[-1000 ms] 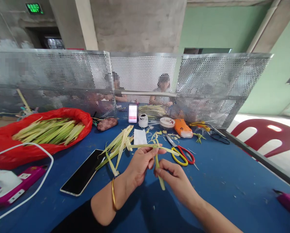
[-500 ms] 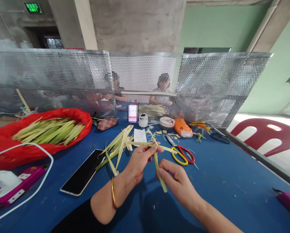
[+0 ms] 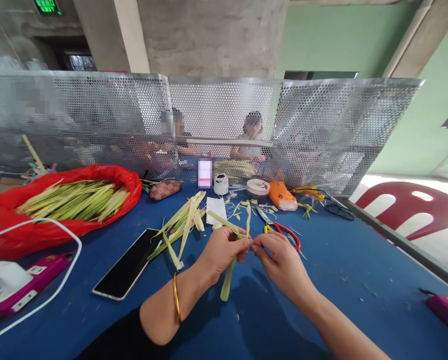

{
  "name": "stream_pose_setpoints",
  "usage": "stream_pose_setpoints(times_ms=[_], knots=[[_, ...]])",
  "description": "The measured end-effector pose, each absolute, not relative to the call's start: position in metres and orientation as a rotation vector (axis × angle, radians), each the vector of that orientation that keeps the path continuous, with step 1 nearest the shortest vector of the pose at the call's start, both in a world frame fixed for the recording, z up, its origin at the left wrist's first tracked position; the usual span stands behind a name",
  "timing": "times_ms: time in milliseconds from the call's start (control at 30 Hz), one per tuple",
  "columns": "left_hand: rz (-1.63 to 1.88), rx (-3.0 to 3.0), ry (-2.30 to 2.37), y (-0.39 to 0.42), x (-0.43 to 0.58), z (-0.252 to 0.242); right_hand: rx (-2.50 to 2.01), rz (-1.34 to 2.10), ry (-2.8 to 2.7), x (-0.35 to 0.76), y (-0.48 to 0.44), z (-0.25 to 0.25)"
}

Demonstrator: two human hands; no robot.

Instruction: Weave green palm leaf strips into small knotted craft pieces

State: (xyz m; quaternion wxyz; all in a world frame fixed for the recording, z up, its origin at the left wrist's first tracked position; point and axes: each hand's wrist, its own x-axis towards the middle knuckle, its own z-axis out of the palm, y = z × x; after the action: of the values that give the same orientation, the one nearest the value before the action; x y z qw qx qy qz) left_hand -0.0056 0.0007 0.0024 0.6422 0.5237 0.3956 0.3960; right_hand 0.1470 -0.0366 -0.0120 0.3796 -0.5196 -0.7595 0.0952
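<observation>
My left hand and my right hand meet above the blue table, both pinching the same crossed pale green leaf strips. One strip end hangs down below my left hand, two other ends point up and away. A gold bangle sits on my left wrist. A loose bundle of leaf strips lies just left of my hands. Yellow and red scissors lie right behind my right hand.
A red bag of leaves sits at the left, a black phone and a pink power bank with a white cable nearer me. Tape, a thread spool, an orange tool and a small phone line the perforated metal screen. People sit behind it. A red chair stands right.
My right hand has risen from the lower strip end up to meet my left hand. The strips have been turned: one end now swings down left, others point upward.
</observation>
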Motion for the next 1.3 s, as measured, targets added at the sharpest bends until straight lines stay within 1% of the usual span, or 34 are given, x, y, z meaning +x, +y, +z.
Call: stream_pose_setpoints(times_ms=[133, 367, 500, 567, 633, 700, 733, 800, 833, 933, 1000, 1067, 1167, 1300], knots=[[0.854, 1.251, 0.925, 0.003, -0.008, 0.005, -1.337, 0.238, -1.974, 0.154, -0.038, -0.005], [0.794, 1.243, 0.906, 0.009, -0.013, 0.006, -1.339, 0.389, -1.964, 0.16, -0.037, 0.001], [0.769, 1.226, 0.904, 0.015, -0.018, 0.005, -1.349, 0.368, -1.979, 0.159, -0.038, 0.003], [0.732, 1.244, 0.914, 0.016, -0.021, 0.006, -1.359, 0.269, -1.933, 0.159, -0.04, 0.005], [0.673, 1.314, 0.929, 0.014, -0.022, 0.007, -1.37, 0.074, -1.817, 0.161, -0.041, 0.007], [0.574, 1.418, 0.911, 0.009, -0.022, 0.01, -1.382, -0.093, -1.723, 0.163, -0.041, 0.007], [0.506, 1.462, 0.888, 0.006, -0.021, 0.01, -1.388, -0.124, -1.718, 0.165, -0.04, 0.007], [0.387, 1.517, 0.842, 0.0, -0.017, 0.01, -1.394, -0.027, -1.791, 0.165, -0.038, 0.005], [0.35, 1.532, 0.83, -0.003, -0.015, 0.009, -1.389, 0.113, -1.834, 0.164, -0.037, 0.004], [0.329, 1.552, 0.842, -0.008, -0.01, 0.003, -1.352, 0.762, -1.774, 0.157, -0.034, -0.002], [0.318, 1.565, 0.86, -0.009, -0.008, 0.0, -1.321, 1.072, -1.578, 0.152, -0.034, -0.004], [0.31, 1.579, 0.871, -0.01, -0.007, -0.001, -1.299, 1.109, -1.443, 0.147, -0.035, -0.005], [0.283, 1.547, 0.828, -0.01, -0.008, 0.0, -1.285, 0.968, -1.406, 0.143, -0.036, -0.005], [0.214, 1.462, 0.746, -0.011, -0.008, -0.001, -1.299, 0.87, -1.387, 0.141, -0.037, -0.009]])
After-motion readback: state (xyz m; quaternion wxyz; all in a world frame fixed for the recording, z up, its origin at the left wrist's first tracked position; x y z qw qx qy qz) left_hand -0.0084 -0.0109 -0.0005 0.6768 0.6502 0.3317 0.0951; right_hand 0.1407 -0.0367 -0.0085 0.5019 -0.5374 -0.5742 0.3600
